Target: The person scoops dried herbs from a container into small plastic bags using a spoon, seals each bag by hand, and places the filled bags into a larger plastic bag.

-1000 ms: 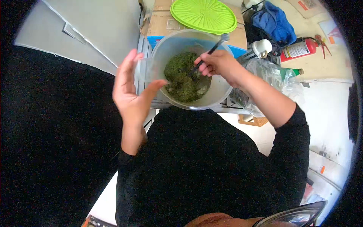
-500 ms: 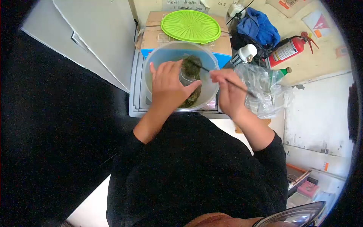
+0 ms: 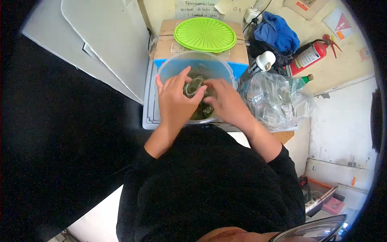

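Note:
A small clear plastic cup [image 3: 194, 86] with dark green stuff in it is tilted inside a large translucent tub [image 3: 164, 69]. My left hand [image 3: 174, 97] holds the cup, thumb on the near side and fingers around the far side. My right hand [image 3: 229, 101] reaches into the tub from the right. Its fingertips are at the cup's right edge, thumb and fingers apart and slightly blurred. Below the hands, a dark green, leafy-looking mass [image 3: 206, 111] lies in the tub. No stick shows in my right hand.
A green lid [image 3: 205, 34] rests on a cardboard box [image 3: 169, 29] behind the tub. To the right are a clear plastic bag [image 3: 268, 101], a white-capped bottle [image 3: 265, 59], a blue cloth [image 3: 278, 32] and a fire extinguisher [image 3: 308, 57]. A grey panel [image 3: 109, 44] stands on the left.
My right hand has moved left and down into the tub; the thin dark stick it held is out of sight. The cup in my left hand is lifted and more visible. The view has shifted slightly.

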A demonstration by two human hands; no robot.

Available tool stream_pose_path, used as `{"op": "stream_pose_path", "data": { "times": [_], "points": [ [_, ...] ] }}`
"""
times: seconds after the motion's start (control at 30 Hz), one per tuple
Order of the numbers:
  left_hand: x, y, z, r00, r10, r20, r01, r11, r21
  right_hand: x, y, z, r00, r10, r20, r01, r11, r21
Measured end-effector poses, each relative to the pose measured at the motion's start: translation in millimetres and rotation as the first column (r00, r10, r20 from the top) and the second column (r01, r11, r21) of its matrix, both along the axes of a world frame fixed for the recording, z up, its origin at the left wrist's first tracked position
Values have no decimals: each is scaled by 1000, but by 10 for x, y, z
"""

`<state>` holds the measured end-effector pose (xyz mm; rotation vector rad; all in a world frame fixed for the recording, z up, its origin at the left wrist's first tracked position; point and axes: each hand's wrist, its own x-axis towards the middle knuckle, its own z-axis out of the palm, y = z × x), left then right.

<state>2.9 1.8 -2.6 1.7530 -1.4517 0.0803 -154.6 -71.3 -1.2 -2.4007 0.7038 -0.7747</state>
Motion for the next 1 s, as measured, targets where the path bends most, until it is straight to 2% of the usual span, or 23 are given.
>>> {"op": "stream_pose_path", "data": {
  "times": [0.03,0.1,0.13,0.17,0.23,0.3,0.33,0.37,0.5,0.6,0.8,0.9,1.0],
  "points": [
    [-35,9,57,999,-9,-45,9,1000,-2,60,79,-9,997,-43,65,41,999,32],
    [-90,10,176,991,-26,-132,25,1000,-12,132,100,-93,999,-53,-6,53,976,211],
    [-95,-11,155,961,-50,-272,43,999,-32,151,89,-116,998,-52,-37,61,954,294],
    [-89,-40,101,911,-75,-406,58,997,-54,144,75,-107,999,-51,4,48,954,297],
    [-44,-78,-3,751,-156,-641,148,987,-66,110,53,-99,995,-50,84,22,951,307],
    [31,-75,-85,515,-229,-826,306,949,-72,102,-31,-124,969,-66,239,-40,909,416],
    [20,-74,-88,505,-243,-828,308,947,-90,106,-49,-99,946,-82,313,-76,883,462],
    [2,-68,-87,495,-258,-830,309,945,-110,51,-40,-23,920,-198,338,-55,789,611],
    [-38,-47,-15,408,-316,-857,311,930,-196,16,-36,-1,814,-342,470,-133,677,724],
    [-76,-33,-15,447,-420,-790,308,901,-305,9,14,45,821,-323,471,-147,677,721],
    [-99,-20,18,385,-407,-828,405,881,-245,-19,66,146,845,-288,450,-193,620,760],
    [-116,-21,-15,437,-477,-763,418,858,-297,22,108,91,783,-265,562,-303,627,718],
    [-129,-36,31,585,-516,-626,442,849,-288,-16,113,78,822,-256,509,-237,659,714]
  ]
}}
